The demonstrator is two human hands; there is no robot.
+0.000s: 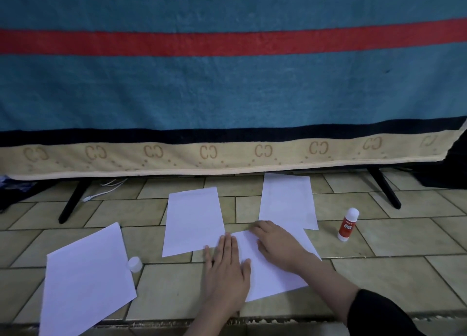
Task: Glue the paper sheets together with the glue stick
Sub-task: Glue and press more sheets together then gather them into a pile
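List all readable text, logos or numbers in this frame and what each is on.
"CC": paired-C motif repeated along the beige border of the hanging teal towel with a red stripe.
White lettering on the red label of the white glue stick: too blurred to read.
The white paper sheets show no print.

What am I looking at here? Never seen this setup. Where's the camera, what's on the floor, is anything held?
There is no machine: a person works with bare hands, and the single picture comes from a wide-angle camera on their head, looking forward and down. Both hands lie flat, pressing a white paper sheet onto the tiled floor: the left hand near its left edge, the right hand near its top. Three more sheets lie around it: one far left, one in the middle, one behind. The glue stick stands upright to the right, untouched. A small white cap lies by the left sheet. Nothing is gripped. A striped towel hangs behind.
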